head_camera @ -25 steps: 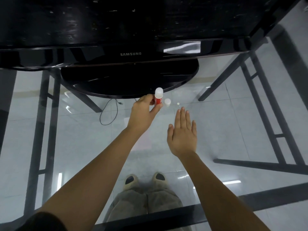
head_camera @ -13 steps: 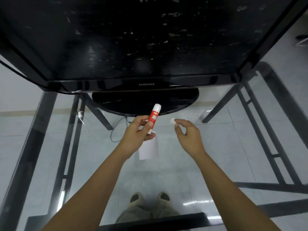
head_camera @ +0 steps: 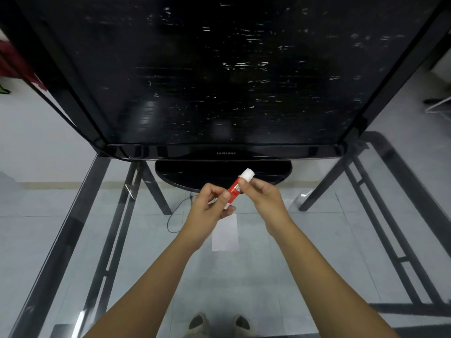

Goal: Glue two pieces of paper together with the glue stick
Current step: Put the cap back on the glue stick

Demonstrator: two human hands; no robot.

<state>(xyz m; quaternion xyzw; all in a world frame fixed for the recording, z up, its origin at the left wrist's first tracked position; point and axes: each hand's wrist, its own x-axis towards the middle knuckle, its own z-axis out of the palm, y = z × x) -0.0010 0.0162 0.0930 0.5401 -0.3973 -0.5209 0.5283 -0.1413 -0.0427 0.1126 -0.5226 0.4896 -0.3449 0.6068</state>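
The red glue stick (head_camera: 234,188) tilts in front of the Samsung monitor's base (head_camera: 195,173). The left hand (head_camera: 210,211) grips its lower end. The right hand (head_camera: 264,198), apart from it half a second ago, now pinches it below the white tip (head_camera: 248,174). A white paper slip (head_camera: 225,234) lies on the glass table (head_camera: 317,240), nearer the person than that base.
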